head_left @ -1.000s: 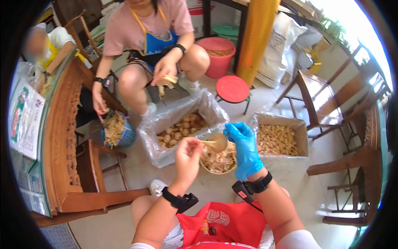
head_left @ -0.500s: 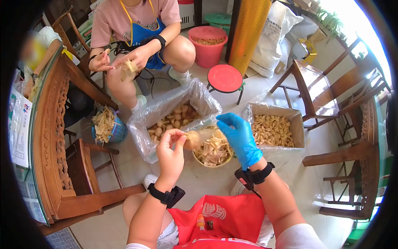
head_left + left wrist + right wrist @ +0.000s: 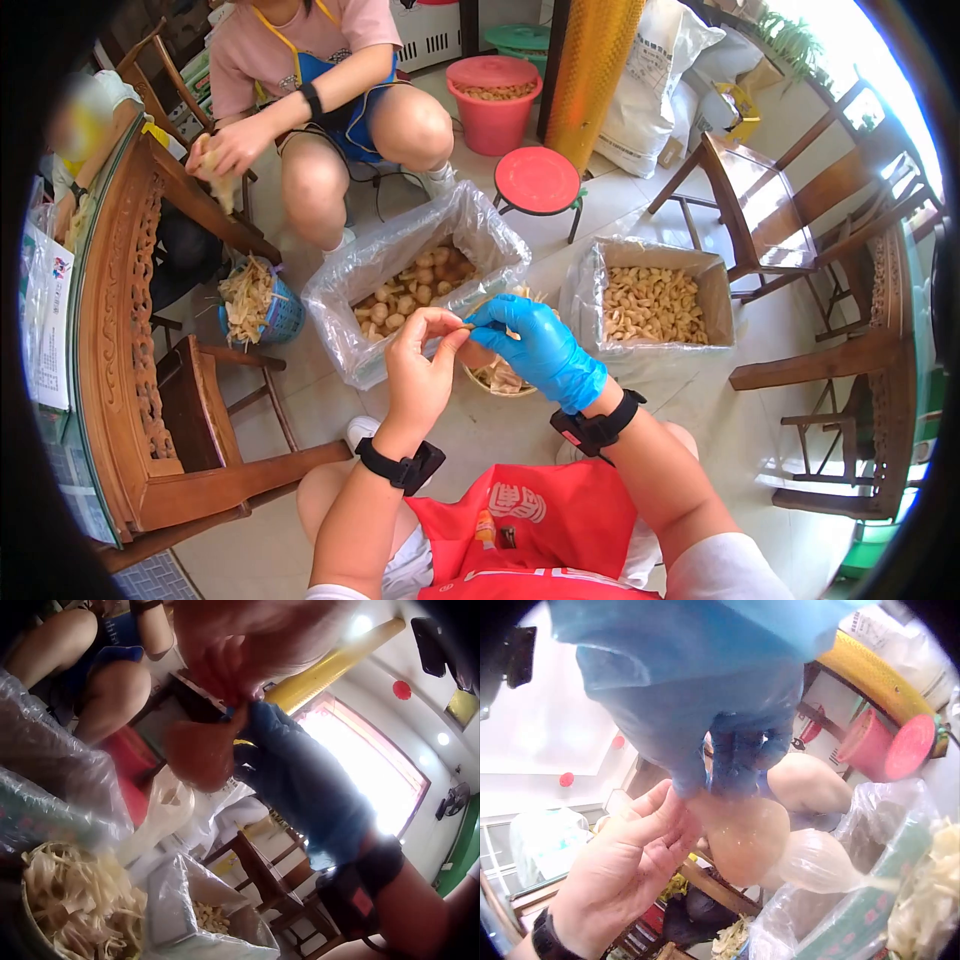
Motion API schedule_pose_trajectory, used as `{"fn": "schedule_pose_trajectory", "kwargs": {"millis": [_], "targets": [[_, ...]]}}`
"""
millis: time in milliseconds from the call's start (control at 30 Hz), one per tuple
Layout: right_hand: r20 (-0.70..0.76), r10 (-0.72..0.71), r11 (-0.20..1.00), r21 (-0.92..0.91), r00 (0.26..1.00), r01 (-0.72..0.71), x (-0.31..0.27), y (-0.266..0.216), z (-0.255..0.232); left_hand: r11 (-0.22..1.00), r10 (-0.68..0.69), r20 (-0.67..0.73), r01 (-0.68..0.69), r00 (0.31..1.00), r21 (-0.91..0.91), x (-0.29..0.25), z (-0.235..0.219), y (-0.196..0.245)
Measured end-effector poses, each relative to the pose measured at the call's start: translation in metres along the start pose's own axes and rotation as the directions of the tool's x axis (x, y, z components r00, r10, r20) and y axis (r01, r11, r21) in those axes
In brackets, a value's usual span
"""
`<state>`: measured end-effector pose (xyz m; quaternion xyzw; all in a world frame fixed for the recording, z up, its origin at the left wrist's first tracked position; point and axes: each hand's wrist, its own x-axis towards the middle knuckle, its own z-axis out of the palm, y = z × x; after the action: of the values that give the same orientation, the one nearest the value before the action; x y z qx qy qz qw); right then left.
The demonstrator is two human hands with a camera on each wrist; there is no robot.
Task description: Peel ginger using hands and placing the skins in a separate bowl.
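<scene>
Above peel basket (image 3: pixel 505 391), L hand (image 3: pixel 420 370) & gloved R hand (image 3: pixel 540 350) are pinching neck of bulb (image 3: pixel 746 844), fingers nearly closed; bulb is hanging below. Pale film (image 3: pixel 817 859) is dangling alongside. Risk: glossy skin slipping vs. glove, bulb dropping; excess pull tearing neck.

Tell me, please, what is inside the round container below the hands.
The round container holds pale, thin strips, heaped up. They cover the bottom, so what lies beneath cannot be seen. In the head view, the gloved right hand also hides part of them.
</scene>
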<state>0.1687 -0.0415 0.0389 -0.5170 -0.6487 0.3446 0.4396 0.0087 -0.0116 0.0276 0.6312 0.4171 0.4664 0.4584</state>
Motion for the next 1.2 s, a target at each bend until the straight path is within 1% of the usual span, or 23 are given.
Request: {"fn": "schedule_pose_trajectory", "kwargs": {"millis": [33,67,100,133,167,200,233,300,367,400,467,533,600,633,700,767,800,867,900,933,1000,1133,1200], "targets": [[0.0,0.002,1.0,0.003,1.0,-0.002,-0.001,0.003,0.002,0.998,0.043,0.0,-0.043,0.999,0.045,0.0,0.0,0.001],[-0.014,0.078,0.99,0.116,0.997,-0.075,-0.002,0.008,0.005,0.992,0.086,0.002,-0.086,0.996,0.089,0.001,0.0,0.003],[-0.02,0.154,0.963,0.228,0.988,-0.145,-0.003,0.01,0.007,0.992,0.083,0.003,-0.083,0.997,0.091,0.001,0.0,0.006],[-0.018,0.157,0.962,0.23,0.988,-0.148,-0.003,0.01,0.009,0.977,0.155,0.031,-0.158,0.987,0.143,0.002,0.0,0.011],[-0.017,0.257,0.904,0.359,0.966,-0.234,-0.003,0.008,0.012,0.954,0.224,0.061,-0.232,0.973,0.191,0.003,0.0,0.014],[-0.001,0.354,0.821,0.479,0.935,-0.31,-0.003,0.008,0.014,0.955,0.219,0.058,-0.226,0.974,0.193,0.002,0.001,0.014],[0.007,0.356,0.819,0.479,0.935,-0.315,-0.003,0.008,0.015,0.947,0.244,0.042,-0.247,0.969,0.206,0.002,0.003,0.015],[0.02,0.428,0.689,0.64,0.904,-0.34,-0.004,0.009,0.019,0.94,0.261,0.025,-0.26,0.965,0.222,0.0,0.004,0.014],[0.003,0.459,0.665,0.662,0.888,-0.346,-0.004,0.011,0.02,0.886,0.344,0.095,-0.357,0.934,0.295,-0.001,0.005,0.014],[-0.016,0.488,0.643,0.683,0.873,-0.347,-0.004,0.012,0.02,0.887,0.341,0.095,-0.354,0.935,0.296,-0.002,0.006,0.015],[-0.043,0.489,0.666,0.664,0.871,-0.341,-0.003,0.021,0.016,0.823,0.429,0.185,-0.467,0.884,0.324,-0.007,0.008,0.016],[-0.078,0.5,0.685,0.644,0.862,-0.339,0.001,0.023,0.012,0.846,0.405,0.168,-0.438,0.899,0.304,-0.011,0.009,0.013],[-0.106,0.482,0.697,0.648,0.87,-0.307,0.001,0.023,0.01,0.955,0.229,0.039,-0.232,0.973,0.182,-0.011,0.008,0.01],[-0.087,0.485,0.701,0.634,0.87,-0.328,0.002,0.021,0.007,0.955,0.229,0.039,-0.232,0.973,0.183,-0.01,0.007,0.006],[-0.065,0.488,0.704,0.619,0.871,-0.348,0.003,0.013,0.006,0.993,0.112,-0.003,-0.112,0.994,0.024,-0.008,0.004,-0.003],[-0.047,0.434,0.728,0.607,0.9,-0.319,0.005,0.003,0.007,0.994,0.107,0.0,-0.107,0.994,0.032,-0.007,0.002,-0.004],[-0.045,0.433,0.728,0.607,0.9,-0.32,0.005,0.003,0.008,0.994,0.101,0.005,-0.102,0.995,0.039,-0.007,0.001,-0.004],[0.021,0.33,0.784,0.55,0.944,-0.287,0.001,0.003,0.012,0.994,0.103,0.001,-0.103,0.995,0.037,-0.007,0.001,-0.003],[0.001,0.311,0.81,0.522,0.95,-0.266,0.0,0.006,0.015,0.994,0.107,-0.001,-0.107,0.994,0.033,-0.007,0.002,-0.002],[0.001,0.312,0.81,0.523,0.95,-0.266,-0.001,0.006,0.016,0.994,0.106,-0.001,-0.106,0.994,0.034,-0.007,0.002,-0.003],[-0.011,0.32,0.854,0.435,0.947,-0.284,-0.002,0.006,0.017,0.995,0.095,-0.007,-0.095,0.995,0.034,-0.007,0.003,-0.004],[-0.004,0.334,0.811,0.512,0.943,-0.285,-0.003,0.006,0.02,0.988,0.132,-0.009,-0.131,0.991,0.083,-0.008,0.006,-0.001],[-0.067,0.384,0.805,0.513,0.921,-0.298,-0.004,0.01,0.024,0.968,0.208,-0.002,-0.206,0.978,0.145,-0.006,0.008,-0.001]]}}
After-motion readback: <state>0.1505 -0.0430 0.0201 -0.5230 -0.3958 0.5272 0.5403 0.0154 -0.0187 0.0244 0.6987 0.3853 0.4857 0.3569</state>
